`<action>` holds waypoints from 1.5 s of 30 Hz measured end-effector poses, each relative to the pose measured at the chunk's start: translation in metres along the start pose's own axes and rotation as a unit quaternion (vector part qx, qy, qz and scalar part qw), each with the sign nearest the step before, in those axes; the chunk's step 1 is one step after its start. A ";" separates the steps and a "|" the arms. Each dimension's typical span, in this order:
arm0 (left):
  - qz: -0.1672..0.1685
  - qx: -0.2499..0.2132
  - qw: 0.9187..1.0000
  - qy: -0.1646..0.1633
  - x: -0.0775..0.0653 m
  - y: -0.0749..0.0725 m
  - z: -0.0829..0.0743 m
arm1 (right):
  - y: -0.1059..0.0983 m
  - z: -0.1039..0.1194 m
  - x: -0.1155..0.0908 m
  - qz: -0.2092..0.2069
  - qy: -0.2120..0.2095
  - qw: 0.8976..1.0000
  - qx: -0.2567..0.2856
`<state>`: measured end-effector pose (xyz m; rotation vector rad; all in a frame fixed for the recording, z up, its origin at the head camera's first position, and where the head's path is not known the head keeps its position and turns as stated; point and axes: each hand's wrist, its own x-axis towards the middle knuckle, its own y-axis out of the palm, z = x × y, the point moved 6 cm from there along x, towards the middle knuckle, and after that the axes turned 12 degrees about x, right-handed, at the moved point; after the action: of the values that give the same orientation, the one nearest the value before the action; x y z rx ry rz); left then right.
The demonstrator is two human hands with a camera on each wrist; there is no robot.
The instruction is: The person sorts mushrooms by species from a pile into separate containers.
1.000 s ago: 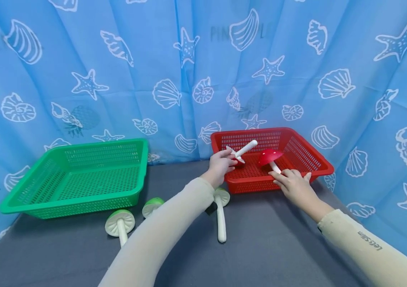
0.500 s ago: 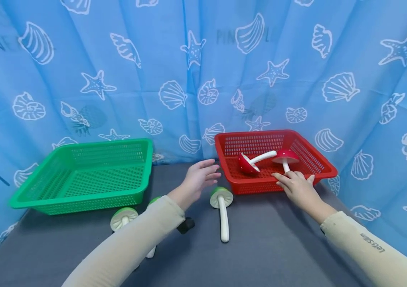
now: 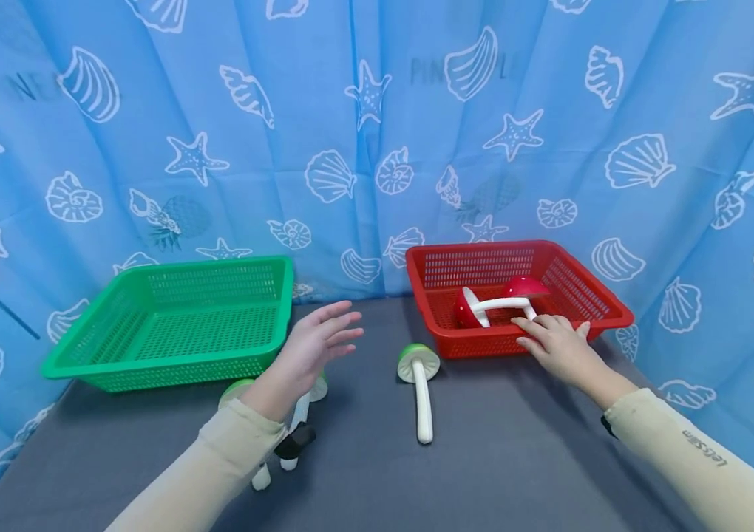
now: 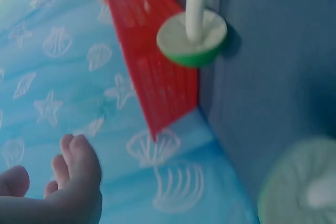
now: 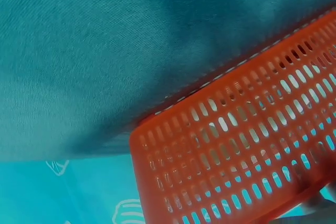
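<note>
My left hand [image 3: 304,347] is held above the table with its fingers extended and nothing in it. Below its wrist, two green-capped toy mushrooms are partly hidden, one cap [image 3: 318,388] showing beside the arm. Another green-capped mushroom [image 3: 423,391] lies right of this hand, its white stem toward me. My right hand [image 3: 559,353] grips the front rim of the red basket [image 3: 470,346]. In that basket lie two red-capped toy mushrooms, the left one [image 3: 465,310] tipped on its side and the right one [image 3: 525,286] cap up behind my right fingers.
A green basket [image 3: 171,375] stands at the back left. Behind both baskets hangs a blue curtain [image 3: 364,207] with white shell prints. A dark grey cloth [image 3: 483,451] covers the table. A black device [image 3: 295,441] sits at my left wrist.
My left hand has let go of a red-capped mushroom in the red basket and moved left and toward me. That mushroom has settled on its side. My right hand stays at the rim.
</note>
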<state>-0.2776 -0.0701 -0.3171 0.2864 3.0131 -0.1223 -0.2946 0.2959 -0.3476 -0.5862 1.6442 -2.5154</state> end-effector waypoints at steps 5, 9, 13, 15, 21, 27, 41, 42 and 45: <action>-0.006 0.056 0.998 0.017 -0.019 -0.043 0.002 | -0.002 0.015 0.000 -0.042 -0.044 0.998 -0.025; -0.021 0.090 0.995 0.025 -0.033 -0.077 0.004 | -0.006 0.038 0.001 -0.098 -0.097 0.990 -0.022; -0.037 0.112 0.993 0.026 -0.042 -0.102 0.007 | -0.010 0.053 0.004 -0.123 -0.131 0.984 0.004; -0.044 0.129 0.990 0.026 -0.046 -0.112 0.008 | -0.012 0.059 0.005 -0.126 -0.140 0.982 0.013; -0.076 0.203 0.976 0.036 -0.055 -0.136 0.012 | -0.014 0.074 0.005 -0.123 -0.143 0.981 0.040; -0.129 0.395 0.905 0.088 -0.058 -0.156 0.015 | -0.014 0.090 0.000 -0.098 -0.122 0.982 0.102; -0.137 0.661 0.705 0.214 -0.053 -0.182 0.038 | 0.019 0.123 -0.016 -0.064 -0.143 0.966 0.203; -0.144 0.664 0.701 0.218 -0.053 -0.183 0.040 | 0.022 0.124 -0.017 -0.056 -0.139 0.964 0.220; -0.170 0.667 0.689 0.230 -0.053 -0.186 0.043 | 0.035 0.126 -0.017 -0.013 -0.103 0.953 0.285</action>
<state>-0.2567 -0.2662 -0.3406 -0.2151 2.6039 -2.5723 -0.2389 0.1765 -0.3394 -0.7607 0.7847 -2.6497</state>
